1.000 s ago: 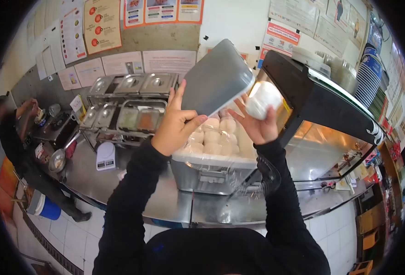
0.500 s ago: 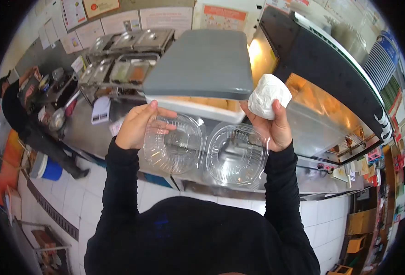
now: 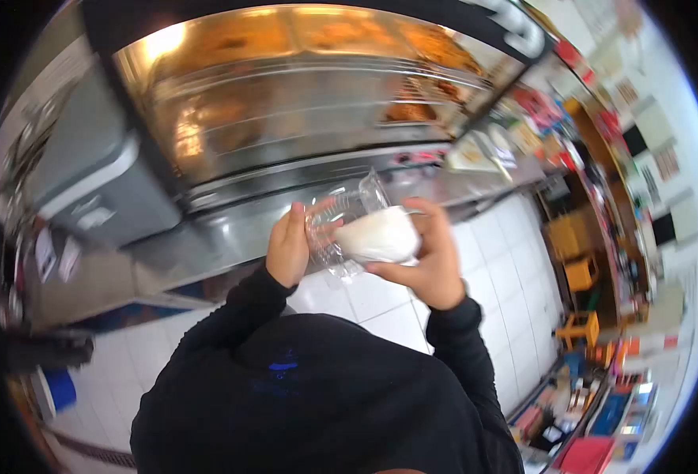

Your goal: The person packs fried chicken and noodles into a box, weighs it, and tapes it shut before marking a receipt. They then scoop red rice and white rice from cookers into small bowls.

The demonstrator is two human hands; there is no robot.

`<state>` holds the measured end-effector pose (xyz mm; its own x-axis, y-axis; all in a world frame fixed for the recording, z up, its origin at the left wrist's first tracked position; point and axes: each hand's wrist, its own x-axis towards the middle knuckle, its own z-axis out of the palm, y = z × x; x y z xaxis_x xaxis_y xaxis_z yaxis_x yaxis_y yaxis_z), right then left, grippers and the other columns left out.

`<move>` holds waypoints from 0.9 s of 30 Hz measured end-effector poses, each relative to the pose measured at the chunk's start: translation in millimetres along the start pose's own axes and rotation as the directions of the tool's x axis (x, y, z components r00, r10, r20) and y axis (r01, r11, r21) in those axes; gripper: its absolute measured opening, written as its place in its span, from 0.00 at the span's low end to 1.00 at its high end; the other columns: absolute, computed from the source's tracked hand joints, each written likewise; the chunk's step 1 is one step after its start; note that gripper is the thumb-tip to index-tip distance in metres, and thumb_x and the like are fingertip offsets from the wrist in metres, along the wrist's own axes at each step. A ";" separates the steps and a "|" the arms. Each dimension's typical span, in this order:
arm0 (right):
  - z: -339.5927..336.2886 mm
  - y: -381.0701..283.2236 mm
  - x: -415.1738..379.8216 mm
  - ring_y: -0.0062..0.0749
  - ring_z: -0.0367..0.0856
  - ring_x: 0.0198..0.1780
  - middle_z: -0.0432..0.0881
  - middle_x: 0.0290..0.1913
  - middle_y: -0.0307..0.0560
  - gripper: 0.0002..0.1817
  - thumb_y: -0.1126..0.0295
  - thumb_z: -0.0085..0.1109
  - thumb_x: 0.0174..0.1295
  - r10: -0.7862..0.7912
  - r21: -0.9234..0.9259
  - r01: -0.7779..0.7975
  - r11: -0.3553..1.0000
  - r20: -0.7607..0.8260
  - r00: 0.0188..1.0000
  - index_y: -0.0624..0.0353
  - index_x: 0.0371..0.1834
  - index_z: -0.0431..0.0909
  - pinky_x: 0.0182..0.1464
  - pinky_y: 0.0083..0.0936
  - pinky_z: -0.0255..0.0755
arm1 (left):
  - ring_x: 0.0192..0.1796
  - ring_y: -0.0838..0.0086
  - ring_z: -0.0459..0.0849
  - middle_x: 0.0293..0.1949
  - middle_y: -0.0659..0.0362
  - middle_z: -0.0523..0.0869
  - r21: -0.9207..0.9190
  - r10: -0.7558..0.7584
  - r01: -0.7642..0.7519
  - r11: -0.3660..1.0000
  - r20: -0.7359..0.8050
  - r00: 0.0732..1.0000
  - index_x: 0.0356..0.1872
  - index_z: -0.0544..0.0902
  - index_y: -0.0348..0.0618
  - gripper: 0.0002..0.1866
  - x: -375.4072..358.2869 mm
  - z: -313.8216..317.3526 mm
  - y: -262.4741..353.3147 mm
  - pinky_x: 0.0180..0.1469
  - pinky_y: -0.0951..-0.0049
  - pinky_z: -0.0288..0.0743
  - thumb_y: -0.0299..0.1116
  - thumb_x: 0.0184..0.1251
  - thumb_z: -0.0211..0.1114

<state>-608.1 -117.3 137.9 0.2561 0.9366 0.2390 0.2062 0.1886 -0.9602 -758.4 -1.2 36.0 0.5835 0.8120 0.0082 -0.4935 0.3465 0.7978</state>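
The bundle (image 3: 381, 235) is white, container (image 3: 339, 208) clear, sleeves (image 3: 466, 336) black, stool (image 3: 580, 329) orange

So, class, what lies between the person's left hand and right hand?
In the head view, a clear plastic container lies beside the left hand, then a white bundle at the right hand.

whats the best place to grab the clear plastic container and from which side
Probably the left edge of the clear plastic container, coming from the left, where the left hand is. The walls look thin, so a light pinch seems best. On its right, the white bundle in the right hand overlaps it in this view, crowding that side.
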 end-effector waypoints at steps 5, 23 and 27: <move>-123.2 71.2 -6.3 0.29 0.80 0.40 0.81 0.37 0.50 0.34 0.70 0.76 0.40 0.022 -0.441 -0.075 0.894 -0.126 0.992 0.62 0.49 0.64 0.41 0.24 0.74 | 0.55 0.64 0.75 0.55 0.49 0.74 0.059 0.054 -0.068 0.996 0.207 0.977 0.57 0.66 0.28 0.29 66.8 96.8 -122.5 0.57 0.69 0.69 0.49 0.73 0.37; -660.9 264.4 -82.6 0.54 0.55 0.68 0.56 0.66 0.62 0.48 0.32 0.40 0.56 0.731 0.789 0.421 0.447 -0.593 0.338 0.58 0.70 0.45 0.64 0.55 0.53 | 0.46 0.70 0.78 0.48 0.54 0.75 0.371 -0.758 0.705 0.604 0.539 0.366 0.55 0.62 0.44 0.23 377.8 507.0 -476.3 0.42 0.71 0.73 0.25 0.61 0.62; -767.8 258.9 -89.9 0.53 0.63 0.63 0.62 0.63 0.60 0.48 0.26 0.33 0.54 0.439 0.520 0.560 0.645 -0.852 0.285 0.51 0.68 0.49 0.59 0.54 0.61 | 0.51 0.65 0.77 0.52 0.52 0.73 0.464 -0.868 0.791 0.400 0.469 0.164 0.61 0.59 0.47 0.27 413.5 616.2 -538.0 0.47 0.60 0.76 0.26 0.63 0.60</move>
<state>147.4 -379.3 -21.0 0.9681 0.0987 -0.2304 -0.2151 0.7993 -0.5611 145.8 -141.2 -18.3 0.8265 -0.3876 -0.4082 0.5629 0.5630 0.6052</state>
